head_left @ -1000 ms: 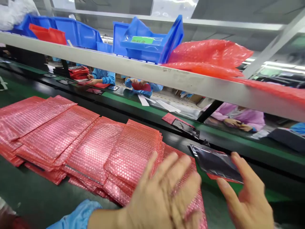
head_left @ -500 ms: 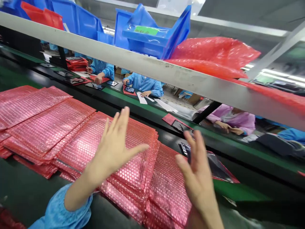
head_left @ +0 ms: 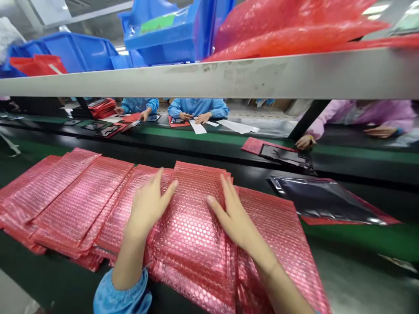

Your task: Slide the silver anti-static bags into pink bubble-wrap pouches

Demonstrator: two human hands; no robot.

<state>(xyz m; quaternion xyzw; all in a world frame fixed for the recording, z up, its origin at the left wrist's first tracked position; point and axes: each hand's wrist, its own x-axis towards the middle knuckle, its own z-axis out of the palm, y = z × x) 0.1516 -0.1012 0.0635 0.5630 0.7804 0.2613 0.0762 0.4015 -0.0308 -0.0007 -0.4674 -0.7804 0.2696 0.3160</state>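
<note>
Red bubble-wrap bags lie in overlapping piles along the dark bench. My left hand (head_left: 149, 203) is at the left side of a pile of bubble-wrap bags (head_left: 193, 222), thumb spread from the fingers. On the right side of the same pile, my right hand (head_left: 234, 216) has its thumb apart and its fingers stretched forward. Both hands are low over the bags and grip nothing; whether the fingertips touch the edges I cannot tell. Another bubble-wrap bag (head_left: 278, 226) lies partly under my right forearm. More bubble-wrap bags (head_left: 78, 196) fan out to the left.
A dark flat panel (head_left: 324, 198) lies on red wrap at the right. Behind it a second panel (head_left: 284, 155) rests near a co-worker's hand (head_left: 305, 141). A grey shelf rail (head_left: 209, 80) crosses above, bearing blue bins (head_left: 160, 39) and red plastic (head_left: 294, 28). Co-workers sit opposite.
My hands have come down from above the bags to both sides of one pile. The view has levelled. The co-worker in pink now reaches toward the panel across the line.
</note>
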